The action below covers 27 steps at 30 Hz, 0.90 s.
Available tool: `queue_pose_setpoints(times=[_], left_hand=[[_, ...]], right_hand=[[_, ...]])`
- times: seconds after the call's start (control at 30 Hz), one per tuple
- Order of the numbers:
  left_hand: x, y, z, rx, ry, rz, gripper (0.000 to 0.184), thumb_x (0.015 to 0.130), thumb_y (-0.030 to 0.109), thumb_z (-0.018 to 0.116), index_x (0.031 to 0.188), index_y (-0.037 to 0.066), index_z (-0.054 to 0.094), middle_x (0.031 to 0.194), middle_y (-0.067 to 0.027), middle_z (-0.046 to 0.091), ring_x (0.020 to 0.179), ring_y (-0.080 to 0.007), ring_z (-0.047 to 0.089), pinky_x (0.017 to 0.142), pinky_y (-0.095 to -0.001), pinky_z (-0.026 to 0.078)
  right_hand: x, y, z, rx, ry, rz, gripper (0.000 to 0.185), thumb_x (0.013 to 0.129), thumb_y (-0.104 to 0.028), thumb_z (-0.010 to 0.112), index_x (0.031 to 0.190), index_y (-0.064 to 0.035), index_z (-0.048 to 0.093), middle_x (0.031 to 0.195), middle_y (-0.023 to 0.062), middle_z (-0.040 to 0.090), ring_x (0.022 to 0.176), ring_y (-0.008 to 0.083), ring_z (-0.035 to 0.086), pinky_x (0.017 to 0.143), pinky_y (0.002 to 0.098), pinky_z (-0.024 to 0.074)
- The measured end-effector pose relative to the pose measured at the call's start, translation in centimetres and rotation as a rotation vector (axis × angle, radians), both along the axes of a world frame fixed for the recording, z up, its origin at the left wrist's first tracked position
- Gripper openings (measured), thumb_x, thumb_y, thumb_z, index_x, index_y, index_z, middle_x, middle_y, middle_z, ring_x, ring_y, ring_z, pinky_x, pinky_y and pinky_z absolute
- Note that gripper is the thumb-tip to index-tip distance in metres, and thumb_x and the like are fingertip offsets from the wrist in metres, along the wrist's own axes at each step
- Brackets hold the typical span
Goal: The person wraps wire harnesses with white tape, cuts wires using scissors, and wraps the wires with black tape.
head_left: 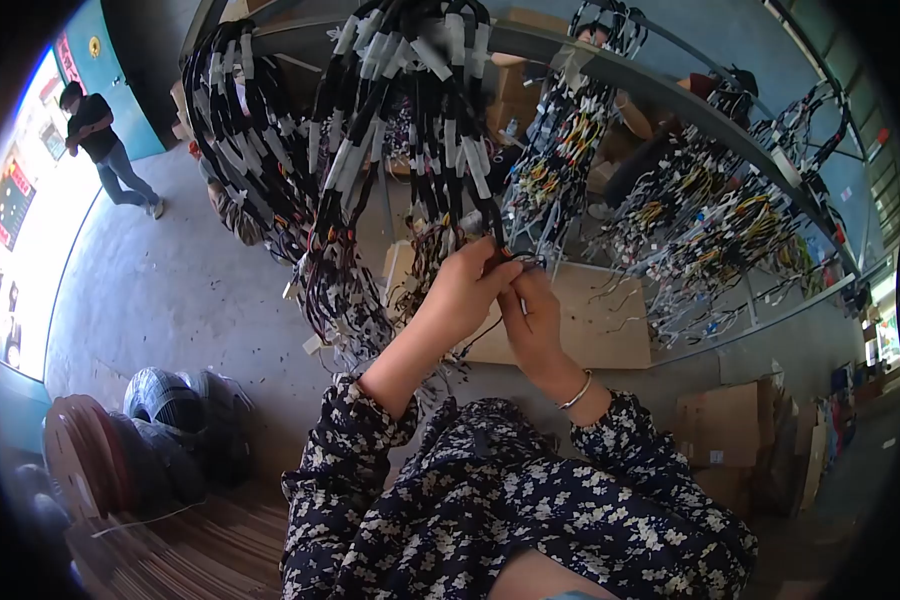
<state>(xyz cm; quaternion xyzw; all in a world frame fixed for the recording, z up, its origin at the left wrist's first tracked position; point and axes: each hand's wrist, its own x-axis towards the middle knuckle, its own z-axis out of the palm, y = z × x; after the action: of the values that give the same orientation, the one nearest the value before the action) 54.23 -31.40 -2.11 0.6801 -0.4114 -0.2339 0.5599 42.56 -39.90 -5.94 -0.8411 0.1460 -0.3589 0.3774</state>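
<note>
Black wire bundles with white labels (355, 150) hang from a metal frame in front of me. My left hand (462, 288) is closed around the lower part of one black cable (492, 218), thumb and fingers pressed together. Close against it, my right hand (532, 322) has its fingers bent at the same spot, by thin dark wires. The fingertips of both hands meet, and what lies between them is partly hidden. A thin dark wire runs down below the hands. Loose wire ends with small connectors (345, 290) dangle to the left.
The curved metal frame (660, 85) carries more wire bundles (560, 150) on the right. A wooden board (590, 320) lies beyond my hands. Cable coils (165, 400) sit at lower left, cardboard boxes (720, 425) at lower right. A person (100, 135) stands by the doorway; others are partly visible behind the bundles.
</note>
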Motion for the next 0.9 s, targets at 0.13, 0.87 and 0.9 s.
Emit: queue_pose_setpoints(times=[0.13,0.87,0.9], left_hand=[[2.6,-0.7,-2.6,0.062,-0.191,0.284,0.025,0.093,0.022,0.066,0.091,-0.002,0.059,0.071,-0.0074,0.061,0.070,-0.0167,0.063,0.061,-0.0338,0.047],[-2.2,5.9,-4.9,-0.552,1.199,-0.579,0.024,0.093,0.025,0.068,0.094,0.003,0.059,0.076,-0.0062,0.059,0.066,-0.0165,0.059,0.056,-0.0271,0.045],[-2.4,5.4,-4.9,-0.554,1.193,-0.569,0.023,0.093,0.024,0.068,0.094,0.003,0.059,0.077,-0.0062,0.060,0.067,-0.0166,0.060,0.056,-0.0273,0.045]], right_hand=[[-2.0,4.3,1.1,-0.528,-0.136,0.227,0.008,0.089,-0.006,0.059,0.096,-0.0013,0.061,0.100,0.0154,0.059,0.097,0.0350,0.055,0.085,0.0389,0.0442],[-3.0,-2.7,9.9,0.750,0.329,0.932,0.075,0.093,-0.058,0.054,0.133,0.0050,0.053,0.145,0.0206,0.040,0.103,0.0265,0.065,0.090,0.0392,0.0497],[-2.7,-3.2,10.4,0.727,0.382,0.951,0.075,0.093,-0.058,0.055,0.133,0.0056,0.053,0.146,0.0207,0.037,0.102,0.0269,0.066,0.090,0.0393,0.0499]])
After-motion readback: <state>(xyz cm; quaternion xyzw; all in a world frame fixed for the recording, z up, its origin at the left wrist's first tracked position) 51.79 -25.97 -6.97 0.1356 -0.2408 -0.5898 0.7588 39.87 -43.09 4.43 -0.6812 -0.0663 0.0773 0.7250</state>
